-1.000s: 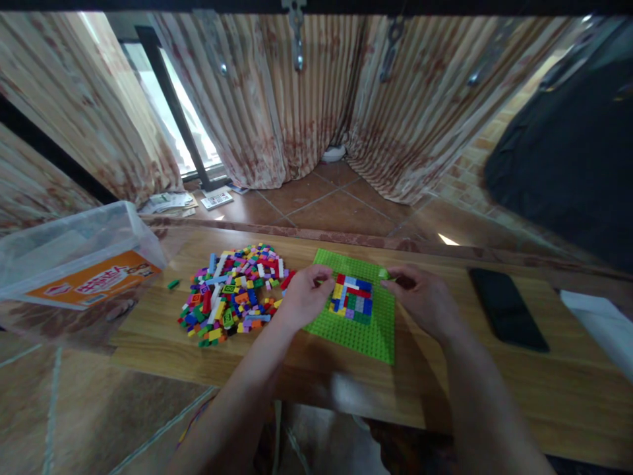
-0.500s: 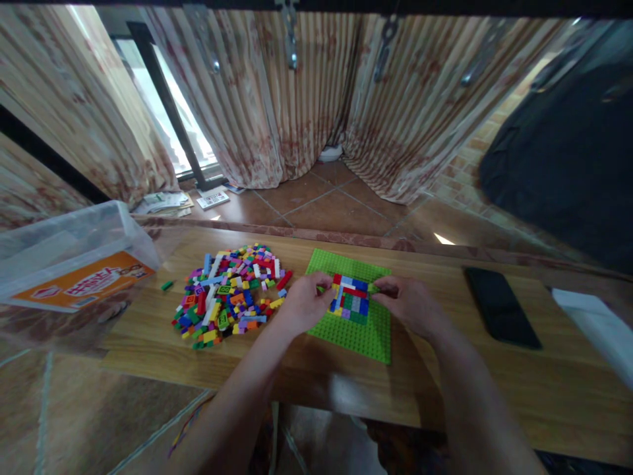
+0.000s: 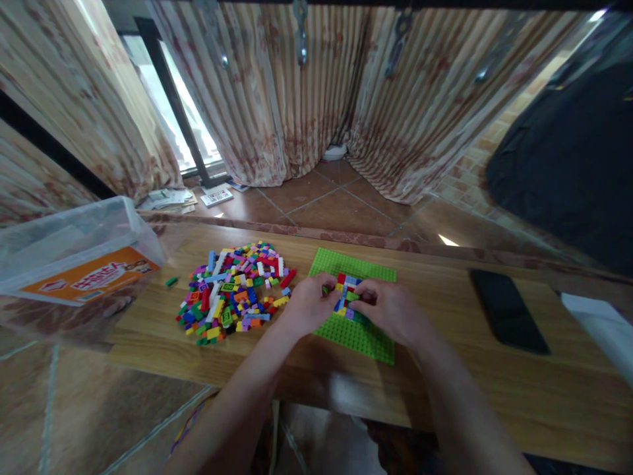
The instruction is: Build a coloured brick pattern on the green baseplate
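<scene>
A green studded baseplate point(image 3: 366, 338) lies on the wooden table, carrying a compact patch of coloured toy bricks point(image 3: 341, 305) in red, blue, yellow, white and purple. My right hand point(image 3: 383, 305) reaches over the patch from the right, thumb and fingertips pinched on a light green brick point(image 3: 352, 296) just above or on it. At the patch's left edge is my left hand point(image 3: 312, 300), its fingers curled closed; a bit of dark green shows between them, too small to name. Part of the patch is hidden under my right fingers.
A heap of loose bricks point(image 3: 237, 290) spreads on the table to the left, with one green brick point(image 3: 171, 281) apart from it. Beyond stands a clear plastic box point(image 3: 143, 227) with an orange label. A black phone point(image 3: 507, 310) and white paper point(image 3: 598, 330) lie right.
My right hand has moved left from the patch's right edge to over its middle, carrying the light green brick. My left hand stays at the left edge. The view has shifted slightly.
</scene>
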`<state>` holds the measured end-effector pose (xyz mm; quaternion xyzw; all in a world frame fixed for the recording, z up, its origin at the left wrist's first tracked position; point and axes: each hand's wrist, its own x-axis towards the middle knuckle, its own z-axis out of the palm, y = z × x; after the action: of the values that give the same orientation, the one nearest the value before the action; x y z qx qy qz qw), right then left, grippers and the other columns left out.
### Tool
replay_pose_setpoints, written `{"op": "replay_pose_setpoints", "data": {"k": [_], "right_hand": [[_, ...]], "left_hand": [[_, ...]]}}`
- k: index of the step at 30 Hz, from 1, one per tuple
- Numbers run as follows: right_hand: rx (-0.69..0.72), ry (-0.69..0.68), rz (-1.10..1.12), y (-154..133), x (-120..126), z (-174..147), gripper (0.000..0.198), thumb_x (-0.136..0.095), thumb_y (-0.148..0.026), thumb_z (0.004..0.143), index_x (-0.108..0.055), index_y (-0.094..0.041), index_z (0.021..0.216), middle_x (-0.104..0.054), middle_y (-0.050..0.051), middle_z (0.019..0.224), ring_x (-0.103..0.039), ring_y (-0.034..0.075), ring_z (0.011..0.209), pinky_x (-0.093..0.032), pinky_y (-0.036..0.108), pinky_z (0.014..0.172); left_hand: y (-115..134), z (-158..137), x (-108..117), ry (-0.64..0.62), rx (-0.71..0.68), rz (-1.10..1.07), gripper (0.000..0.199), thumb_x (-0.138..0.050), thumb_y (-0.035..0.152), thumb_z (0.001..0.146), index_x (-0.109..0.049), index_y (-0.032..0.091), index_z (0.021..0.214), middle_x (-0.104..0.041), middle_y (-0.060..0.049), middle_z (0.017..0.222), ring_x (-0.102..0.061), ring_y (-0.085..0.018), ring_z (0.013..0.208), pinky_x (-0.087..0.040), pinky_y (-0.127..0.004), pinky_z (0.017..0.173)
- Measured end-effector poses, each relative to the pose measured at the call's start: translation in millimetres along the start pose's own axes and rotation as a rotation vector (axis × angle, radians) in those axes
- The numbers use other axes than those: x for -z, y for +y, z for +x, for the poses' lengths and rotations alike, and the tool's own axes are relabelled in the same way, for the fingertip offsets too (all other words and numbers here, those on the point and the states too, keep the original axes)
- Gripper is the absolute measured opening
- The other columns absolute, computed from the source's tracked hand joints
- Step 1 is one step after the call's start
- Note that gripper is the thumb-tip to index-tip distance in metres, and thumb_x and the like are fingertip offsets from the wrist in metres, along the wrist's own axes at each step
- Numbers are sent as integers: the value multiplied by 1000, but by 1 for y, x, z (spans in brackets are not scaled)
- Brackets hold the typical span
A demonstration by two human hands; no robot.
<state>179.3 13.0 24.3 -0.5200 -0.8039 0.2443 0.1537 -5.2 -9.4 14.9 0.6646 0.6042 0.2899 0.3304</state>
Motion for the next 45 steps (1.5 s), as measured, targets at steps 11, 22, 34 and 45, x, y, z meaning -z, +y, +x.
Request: {"op": "replay_pose_setpoints", "data": {"k": [11, 22, 34, 45], "right_hand": [[-71, 61, 23, 3, -1, 2, 14, -65, -36, 78, -66, -23, 81, -68, 1, 73, -59, 17, 65, -41, 30, 61], [-190, 300, -167, 12, -22, 8, 57, -62, -55, 80, -61, -12, 118, -62, 20, 118, -53, 36, 116, -43, 48, 94], [-257, 244, -216, 8, -27, 5, 55, -55, -57, 85, -57, -18, 124, -60, 17, 126, -52, 37, 118, -40, 52, 94], [-263, 209, -238, 8, -28, 4, 59, -52, -60, 86, -57, -17, 126, -58, 16, 132, -50, 39, 121, -40, 55, 96]], "left_hand": [[1, -1, -1, 8, 9, 20, 18, -54, 22, 85, -69, 16, 92, -72, -4, 84, -60, -15, 71, -43, -26, 66], [3, -2, -1, 0, 17, 44, 18, -53, 21, 85, -69, 16, 92, -67, -2, 74, -54, -14, 63, -37, -24, 58], [6, -9, 1, 12, 5, 79, 16, -54, 21, 85, -68, 16, 91, -69, -3, 81, -58, -15, 67, -40, -25, 62], [4, -10, 2, 43, -3, 100, 16, -54, 20, 85, -68, 16, 91, -71, -5, 83, -62, -17, 71, -44, -27, 65]]}}
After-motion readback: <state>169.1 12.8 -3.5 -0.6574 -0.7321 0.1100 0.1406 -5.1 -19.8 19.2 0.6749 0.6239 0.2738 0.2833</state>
